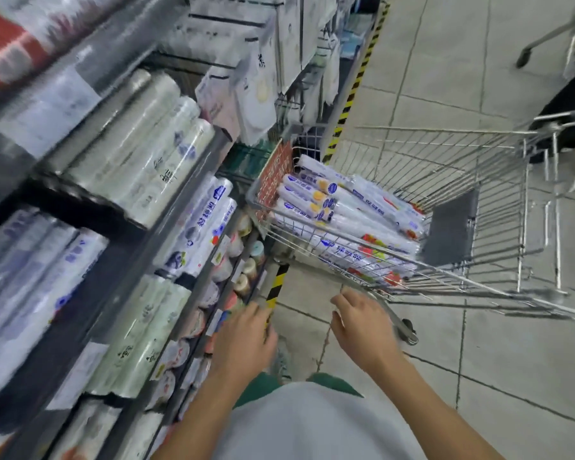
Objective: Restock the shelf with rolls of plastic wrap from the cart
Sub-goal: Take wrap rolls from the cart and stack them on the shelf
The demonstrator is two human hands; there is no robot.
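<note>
Neither of my hands is carrying anything. My left hand (246, 333) hangs low beside the shelf (166, 227) and my right hand (362, 330) reaches toward the near corner of the cart (445, 180), which I judge is how they sit between one load and the next. The right fingers (341, 298) are loosely bent and a little spread, pinching nothing. They are close to the cart's lower wire frame, but I cannot tell if they touch it. My left hand is blurred, though it looks relaxed and empty too. The cart stands just beside the shelf end, tilted toward me in this wide view, so I can take from it and turn to the shelf without stepping. The rolls of plastic wrap (329, 200) lie in the cart's far end, stacked lengthwise in a loose heap — long slim white tubes in glossy film with blue lettering, some with yellow or red marks. They look light and slippery, likely to slide against each other if I grab several at once. On the shelf, matching white-and-blue rolls (200, 220) lie side by side — that row is probably where these belong.
</note>
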